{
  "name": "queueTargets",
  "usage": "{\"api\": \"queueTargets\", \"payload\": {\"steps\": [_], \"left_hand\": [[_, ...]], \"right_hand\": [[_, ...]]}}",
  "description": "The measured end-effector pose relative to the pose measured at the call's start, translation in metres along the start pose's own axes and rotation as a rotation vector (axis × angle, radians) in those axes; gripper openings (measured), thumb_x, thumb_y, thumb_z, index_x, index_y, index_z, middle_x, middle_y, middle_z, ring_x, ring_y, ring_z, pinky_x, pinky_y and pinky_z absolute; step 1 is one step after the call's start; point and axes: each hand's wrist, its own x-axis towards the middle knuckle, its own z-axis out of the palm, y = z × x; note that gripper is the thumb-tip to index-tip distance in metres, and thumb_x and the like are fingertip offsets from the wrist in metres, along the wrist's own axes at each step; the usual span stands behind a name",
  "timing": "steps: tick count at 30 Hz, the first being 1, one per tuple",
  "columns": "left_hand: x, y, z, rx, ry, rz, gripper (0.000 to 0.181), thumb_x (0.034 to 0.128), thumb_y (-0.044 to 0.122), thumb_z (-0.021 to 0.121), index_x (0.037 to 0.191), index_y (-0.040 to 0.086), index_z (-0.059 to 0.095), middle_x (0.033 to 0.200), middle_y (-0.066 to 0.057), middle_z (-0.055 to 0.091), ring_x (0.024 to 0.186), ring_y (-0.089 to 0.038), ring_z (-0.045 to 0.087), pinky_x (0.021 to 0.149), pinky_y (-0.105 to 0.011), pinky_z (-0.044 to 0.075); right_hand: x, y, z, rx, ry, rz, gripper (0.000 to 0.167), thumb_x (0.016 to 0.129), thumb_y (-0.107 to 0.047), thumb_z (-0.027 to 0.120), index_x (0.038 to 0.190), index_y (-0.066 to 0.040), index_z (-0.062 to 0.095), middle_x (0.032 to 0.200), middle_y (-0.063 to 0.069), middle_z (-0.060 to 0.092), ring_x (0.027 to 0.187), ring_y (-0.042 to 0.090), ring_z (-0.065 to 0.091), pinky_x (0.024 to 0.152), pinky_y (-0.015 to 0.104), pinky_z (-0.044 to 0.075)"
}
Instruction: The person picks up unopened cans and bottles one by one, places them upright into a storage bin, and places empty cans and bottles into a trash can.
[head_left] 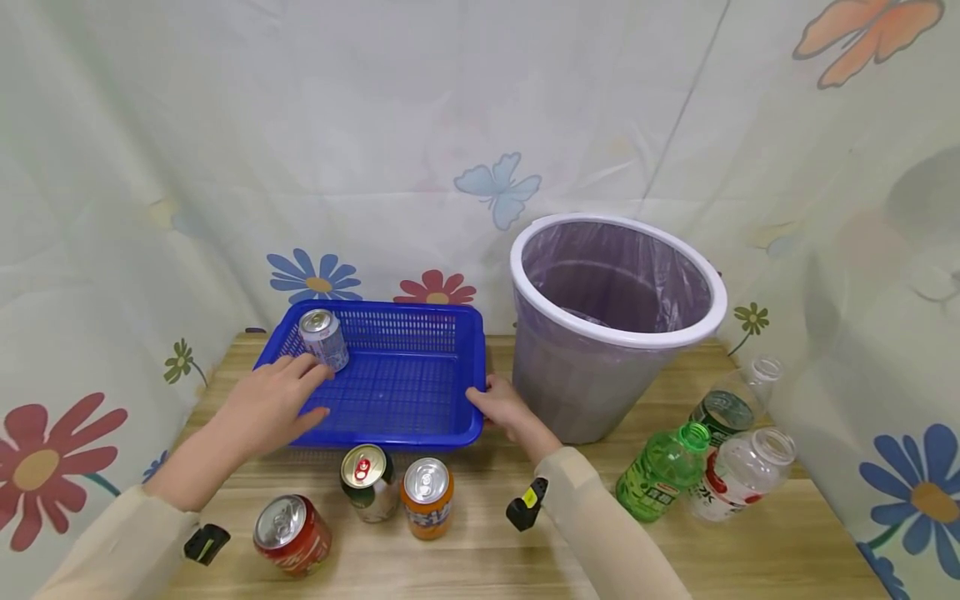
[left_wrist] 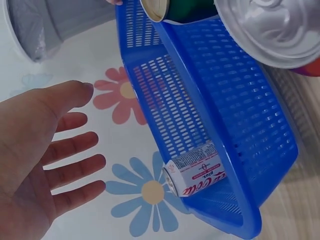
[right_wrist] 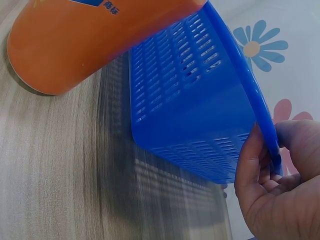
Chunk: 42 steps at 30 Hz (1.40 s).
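Note:
A blue basket (head_left: 390, 439) stands on the table with a silver-white can (head_left: 324, 340) upright in its back left corner; the left wrist view shows the same can (left_wrist: 197, 170). My right hand (head_left: 506, 406) grips the basket's right rim, thumb on one side and curled fingers on the other, as in the right wrist view (right_wrist: 280, 185). Over the basket's left front edge is my left hand (head_left: 273, 400), fingers extended and holding nothing; in its wrist view the hand (left_wrist: 55, 155) has spread fingers apart from the can.
In front of the basket stand a red can (head_left: 292, 536), a green-and-gold can (head_left: 369, 483) and an orange can (head_left: 427, 498). A grey bin (head_left: 592, 392) with a white rim is right of the basket. Plastic bottles, one green (head_left: 663, 471), stand at the right.

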Motion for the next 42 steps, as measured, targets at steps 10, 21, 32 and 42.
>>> {"api": "queueTargets", "payload": {"steps": [10, 21, 32, 42], "left_hand": [[-0.019, 0.007, 0.012, -0.017, 0.045, 0.042, 0.047, 0.0699, 0.031, 0.078, 0.105, 0.005, 0.061, 0.099, -0.009, 0.058, 0.084, -0.028, 0.058, 0.072, -0.042, 0.051], [-0.039, 0.013, 0.017, -0.063, -0.015, 0.004, 0.053, 0.0687, 0.035, 0.077, 0.111, 0.008, 0.061, 0.107, -0.009, 0.059, 0.093, -0.03, 0.059, 0.078, -0.047, 0.05], [-0.053, 0.018, 0.01, -0.069, -0.015, -0.019, 0.055, 0.0659, 0.037, 0.078, 0.112, 0.011, 0.061, 0.108, -0.007, 0.059, 0.093, -0.028, 0.058, 0.075, -0.046, 0.05], [-0.067, 0.028, 0.007, -0.089, -0.058, -0.046, 0.059, 0.0676, 0.04, 0.076, 0.117, 0.012, 0.059, 0.113, -0.007, 0.057, 0.097, -0.028, 0.057, 0.078, -0.048, 0.05]], "right_hand": [[0.0, 0.0, 0.001, 0.008, 0.006, -0.015, 0.028, 0.084, -0.014, 0.051, 0.103, 0.007, 0.049, 0.102, 0.029, 0.06, 0.083, 0.036, 0.066, 0.062, 0.036, 0.057], [0.0, 0.0, 0.001, -0.025, 0.01, -0.008, 0.029, 0.085, -0.016, 0.052, 0.103, 0.006, 0.05, 0.099, 0.025, 0.06, 0.087, 0.038, 0.064, 0.063, 0.036, 0.056], [0.003, 0.002, 0.001, -0.005, 0.012, -0.019, 0.028, 0.083, -0.015, 0.052, 0.102, 0.006, 0.05, 0.103, 0.027, 0.059, 0.083, 0.035, 0.065, 0.062, 0.036, 0.056], [0.003, 0.002, 0.001, -0.008, 0.011, -0.034, 0.028, 0.083, -0.014, 0.052, 0.102, 0.007, 0.05, 0.102, 0.027, 0.059, 0.079, 0.033, 0.066, 0.06, 0.036, 0.056]]}}
